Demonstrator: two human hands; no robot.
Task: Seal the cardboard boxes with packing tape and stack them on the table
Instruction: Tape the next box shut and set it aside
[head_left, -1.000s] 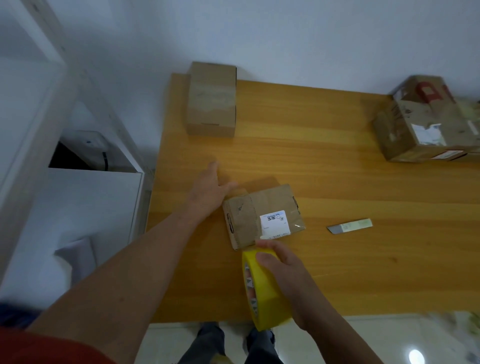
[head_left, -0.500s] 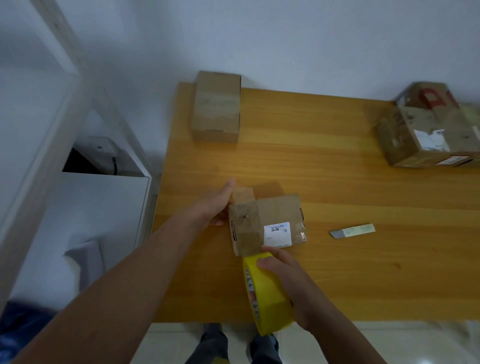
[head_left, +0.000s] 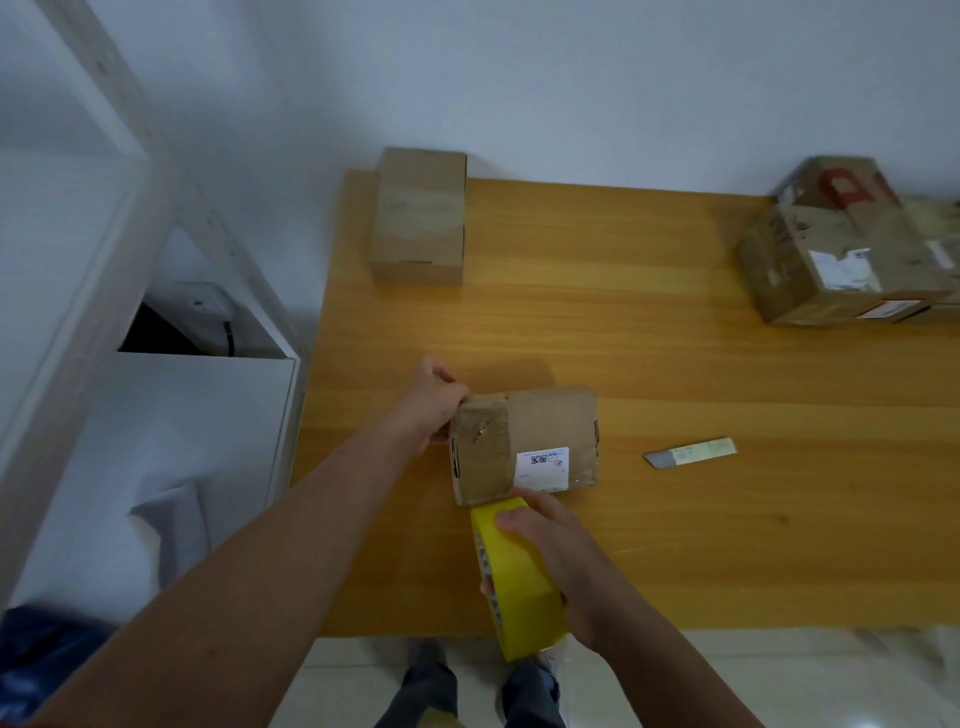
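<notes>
Small box (head_left: 524, 444) flat on the table (head_left: 649, 545), front left area, white label (head_left: 542, 462) facing up. Left hand (head_left: 434, 402) at the box's left end, fingers curled round the far left corner, gripping and steadying. Right hand (head_left: 558, 545) closed round the yellow tape roll (head_left: 519, 582), fingers over the outer band. Roll on edge at the box's near side, touching or almost; cannot tell which. No free strand of tape discernible. Box judged light: small, and managed by one hand at a single corner. Cardboard probably stiff along edges and corners, softer mid-panel. Top face scuffed and creased, with glossy old tape across it, so likely to dent under a hard press. Best held at the ends or corners, palm against an end wall, not pinched by a flap. Old tape probably slick; better adhesion expected on bare cardboard. Roll rigid and easy to hold by the rim; more control in unwinding likely with fingers through the core. Main risk judged: box sliding on the smooth wood under tape tension, so downward and opposing pressure needed from the left hand. Also present: cutter (head_left: 691, 451) to the right of the box, near but apart; plain box (head_left: 418, 218) at the far left corner; bigger boxes (head_left: 841, 249) at far right, well apart.
</notes>
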